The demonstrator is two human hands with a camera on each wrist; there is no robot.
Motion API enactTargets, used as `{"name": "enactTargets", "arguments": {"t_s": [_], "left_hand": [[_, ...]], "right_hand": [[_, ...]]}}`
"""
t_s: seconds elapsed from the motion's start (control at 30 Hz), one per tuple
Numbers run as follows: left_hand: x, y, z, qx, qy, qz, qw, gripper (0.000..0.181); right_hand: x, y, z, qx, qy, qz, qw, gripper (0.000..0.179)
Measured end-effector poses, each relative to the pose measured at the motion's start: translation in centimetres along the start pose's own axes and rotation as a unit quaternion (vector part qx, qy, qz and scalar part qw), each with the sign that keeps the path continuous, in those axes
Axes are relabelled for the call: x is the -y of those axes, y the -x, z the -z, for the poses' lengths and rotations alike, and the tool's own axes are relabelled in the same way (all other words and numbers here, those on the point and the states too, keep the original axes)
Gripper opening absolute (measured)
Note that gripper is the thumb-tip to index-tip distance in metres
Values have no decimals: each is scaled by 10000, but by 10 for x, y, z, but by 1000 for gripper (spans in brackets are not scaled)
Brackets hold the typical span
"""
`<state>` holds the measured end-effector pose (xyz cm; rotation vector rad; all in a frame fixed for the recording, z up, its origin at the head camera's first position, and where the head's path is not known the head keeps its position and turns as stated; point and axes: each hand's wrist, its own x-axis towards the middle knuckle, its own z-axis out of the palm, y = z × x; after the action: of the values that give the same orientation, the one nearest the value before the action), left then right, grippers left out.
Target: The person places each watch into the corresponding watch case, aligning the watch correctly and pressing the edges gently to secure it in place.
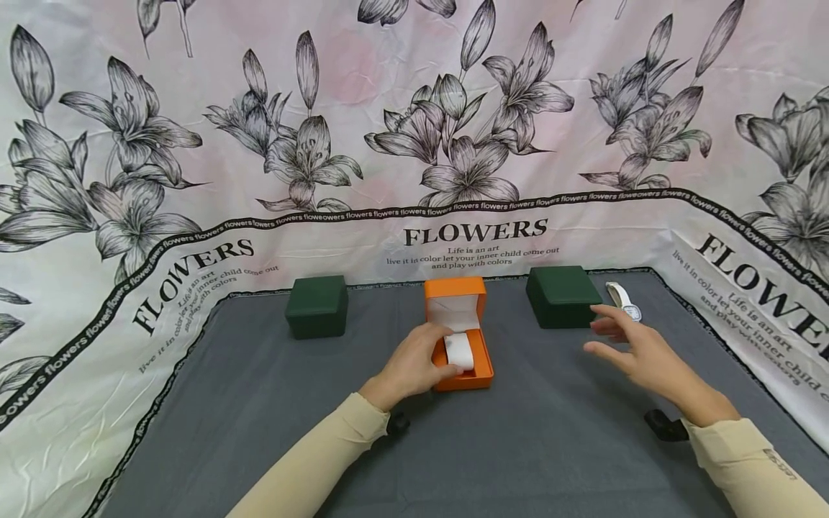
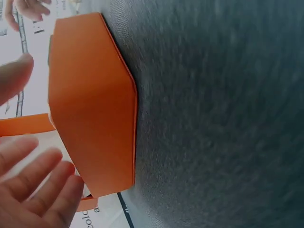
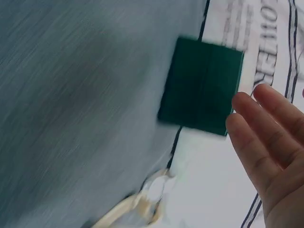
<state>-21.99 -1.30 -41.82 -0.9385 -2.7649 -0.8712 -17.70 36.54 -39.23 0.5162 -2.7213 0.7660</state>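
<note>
An orange box [image 1: 482,360] stands with its lid [image 1: 455,288] raised, showing a pale lining. Inside it sits a white cushion [image 1: 460,352]. My left hand [image 1: 411,363] is over the left side of this box, thumb and fingers parted beside the cushion. In the left wrist view, the fingers [image 2: 52,190] are loosely spread by the box's orange wall [image 2: 92,104]. My right hand [image 1: 637,356] hovers with relaxed fingers, close to a green box [image 1: 563,298] and a white-strapped wristwatch [image 1: 623,301]. The right wrist view shows its palm and extended fingers [image 3: 266,137].
Another green box [image 1: 317,307], lid down, stands at the back left. Dark grey cloth [image 1: 518,446] covers the table. A white curtain [image 1: 414,144] printed with lilies hangs behind and along both sides. Black wrist-camera mounts [image 1: 666,426] protrude below the wrists.
</note>
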Motion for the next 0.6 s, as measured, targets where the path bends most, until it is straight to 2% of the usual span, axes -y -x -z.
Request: {"name": "enactTargets", "arguments": {"t_s": [0.2, 0.33, 0.53, 0.6], "left_hand": [[3, -10, -3, 311, -308, -354, 9984, 63], [1, -16, -6, 447, -546, -262, 9972, 65], [3, -19, -7, 485, -894, -203, 9946, 61], [5, -20, -6, 488, -935, -202, 9942, 60]], "right_hand": [[-25, 20, 11, -356, 255, -212, 9988, 66], [-43, 30, 18, -536, 306, -434, 9971, 64], [-64, 39, 24, -256, 410, -997, 9938, 67], [-69, 40, 24, -141, 408, -1059, 9934, 69]]}}
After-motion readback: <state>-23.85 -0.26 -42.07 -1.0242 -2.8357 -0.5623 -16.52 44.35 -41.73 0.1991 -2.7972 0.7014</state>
